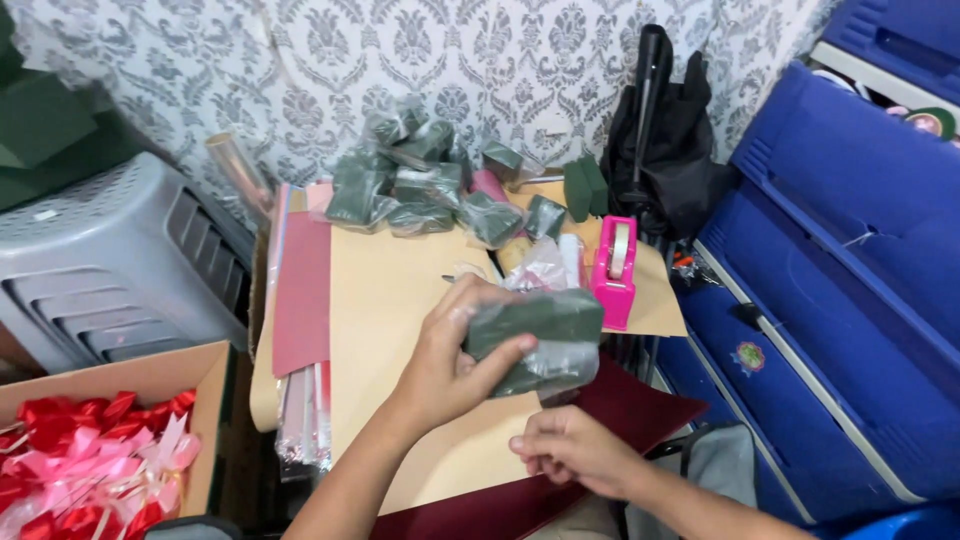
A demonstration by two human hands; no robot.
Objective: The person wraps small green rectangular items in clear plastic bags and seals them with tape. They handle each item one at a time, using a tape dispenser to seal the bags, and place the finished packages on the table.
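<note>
My left hand (455, 350) grips a dark green foam block wrapped in clear plastic (545, 335), holding it above the tan paper sheet (390, 300). My right hand (570, 448) rests just below the block with its fingers curled, and I cannot see anything in it. A pink tape dispenser (615, 270) stands right behind the block. Several more wrapped green blocks (420, 185) lie heaped at the far end of the sheet.
A cardboard box of red and pink ribbon bows (90, 460) sits at lower left, a grey plastic stool (110, 270) behind it. Blue plastic crates (840, 300) fill the right side. A black bag (665, 150) leans on the patterned wall. Rolled papers (300, 330) lie left of the sheet.
</note>
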